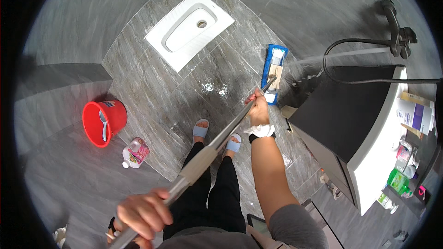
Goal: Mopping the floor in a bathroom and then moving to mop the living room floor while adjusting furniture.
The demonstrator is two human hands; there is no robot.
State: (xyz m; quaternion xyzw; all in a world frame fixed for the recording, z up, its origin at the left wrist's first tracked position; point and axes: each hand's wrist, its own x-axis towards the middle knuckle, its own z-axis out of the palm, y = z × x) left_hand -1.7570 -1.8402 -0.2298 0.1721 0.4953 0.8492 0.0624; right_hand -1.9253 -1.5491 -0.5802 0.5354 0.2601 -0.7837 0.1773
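A flat mop with a long metal pole (226, 132) runs slantwise across the view, from the lower left up to the right. My left hand (146, 213) is closed round the pole's upper end. Farther down, close to the mop's head, my right hand (258, 107) grips the same pole. The blue-edged mop head (266, 68) lies flat on the wet grey tile floor (217, 76), beside the dark-topped cabinet. A white cloth band (261, 131) and a dark band circle my right wrist.
A white squat toilet (170, 57) is set into the floor ahead. At left stand a red bucket (121, 113) with a brush-like tool inside and a pink-labelled jug (136, 152). The vanity cabinet (341, 106) and a black shower hose (325, 57) are at right.
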